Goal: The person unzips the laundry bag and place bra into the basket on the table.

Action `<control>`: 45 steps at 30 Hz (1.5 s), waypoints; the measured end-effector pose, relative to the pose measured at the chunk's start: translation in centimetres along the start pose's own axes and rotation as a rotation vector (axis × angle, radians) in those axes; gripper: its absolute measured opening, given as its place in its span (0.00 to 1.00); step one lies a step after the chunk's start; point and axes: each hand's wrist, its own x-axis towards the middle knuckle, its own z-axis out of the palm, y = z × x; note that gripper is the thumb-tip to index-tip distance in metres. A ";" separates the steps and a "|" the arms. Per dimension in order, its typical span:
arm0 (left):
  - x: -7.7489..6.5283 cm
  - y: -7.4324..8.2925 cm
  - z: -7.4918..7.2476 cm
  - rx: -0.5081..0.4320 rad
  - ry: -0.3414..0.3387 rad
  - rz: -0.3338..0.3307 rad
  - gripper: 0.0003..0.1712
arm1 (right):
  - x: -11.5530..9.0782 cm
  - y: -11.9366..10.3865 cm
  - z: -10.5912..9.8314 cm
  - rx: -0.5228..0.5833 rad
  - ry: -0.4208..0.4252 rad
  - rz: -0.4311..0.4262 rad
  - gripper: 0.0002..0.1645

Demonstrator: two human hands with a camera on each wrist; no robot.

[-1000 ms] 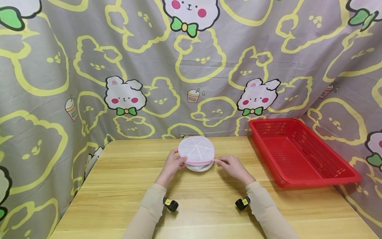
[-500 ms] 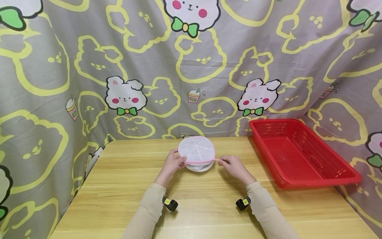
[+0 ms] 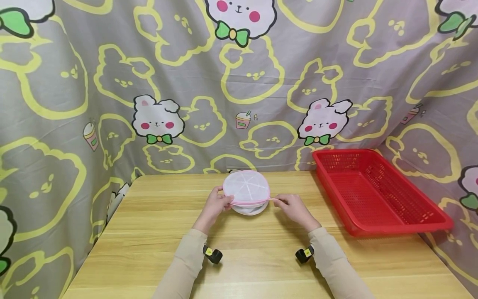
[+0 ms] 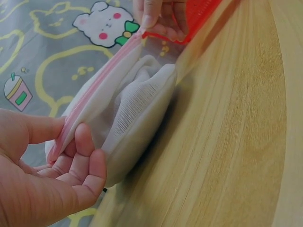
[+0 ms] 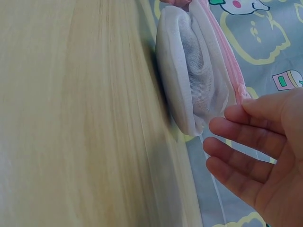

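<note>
A: Position of the round pouch of thin white mesh fabric point(image 3: 245, 187)?

B: Between your two grips, over the far part of the pale wood-grain table point(image 3: 254, 265). Its upper face slopes toward you. Contact of the underside with the table: cannot tell.

A: Your left grip point(image 3: 216, 204)?

B: Narrow. Your thumb and fingers pinch the pouch's near-left rim, on the pink zipper edge point(image 4: 93, 98).

A: Your right grip point(image 3: 292, 207)?

B: Narrow, just beside the pouch's right side. Your thumb and forefinger pinch the small tab point(image 3: 272, 199) at the zipper's end; your other fingers stand apart, loosely bent.

A: Surroundings?

B: Red perforated plastic basket point(image 3: 366, 197), right of your right grip, apart from it.
</note>
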 end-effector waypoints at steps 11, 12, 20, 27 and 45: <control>-0.8 1.0 0.1 0.010 0.022 0.001 0.32 | -0.1 0.2 0.3 -0.001 -0.016 -0.031 0.09; -0.3 0.5 0.1 0.011 0.030 0.001 0.32 | 0.0 0.3 0.3 0.001 -0.020 -0.031 0.09; 0.1 -0.1 0.1 0.027 0.078 -0.004 0.29 | 0.1 0.1 0.8 0.042 -0.045 -0.042 0.10; 0.2 -0.2 0.0 0.033 0.077 -0.010 0.28 | 0.0 0.0 1.0 0.059 -0.058 -0.043 0.10; -1.7 2.1 0.1 0.049 0.063 -0.047 0.30 | -0.1 -0.8 1.7 0.101 -0.104 -0.047 0.13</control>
